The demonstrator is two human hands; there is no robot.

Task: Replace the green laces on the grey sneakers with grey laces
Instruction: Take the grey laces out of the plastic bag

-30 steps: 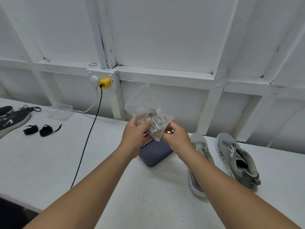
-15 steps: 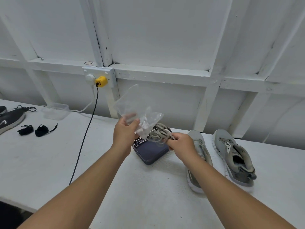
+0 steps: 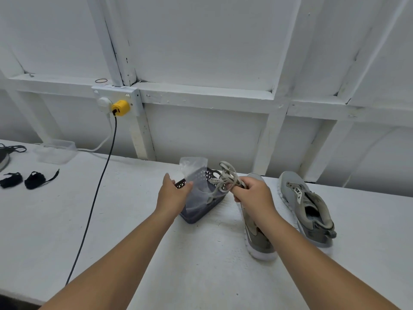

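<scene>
Head view looks down along both my forearms to a white worktop (image 3: 111, 220) set against a white framed wall. My right hand (image 3: 252, 193) is raised just above the worktop with its fingers (image 3: 234, 190) curled round a bundle of grey laces (image 3: 225, 175), whose loops stick up and to the left of my fist. My left hand (image 3: 172, 193) has its fingers nearly straight and slightly apart, touching a clear plastic bag (image 3: 194, 173) that stands in a dark perforated basket (image 3: 201, 209); whether the thumb pinches the bag I cannot tell. The basket sits between my two hands, near the middle of the worktop. Two grey sneakers lie to its right: the left sneaker (image 3: 257, 240) partly under my right forearm, the right sneaker (image 3: 306, 206) beside it and apart. A black cable (image 3: 98, 186) runs from a yellow plug (image 3: 120, 107) on the wall down across the worktop. Far left lie two black lace bundles (image 3: 33, 180) and a clear plastic tub (image 3: 57, 151).
</scene>
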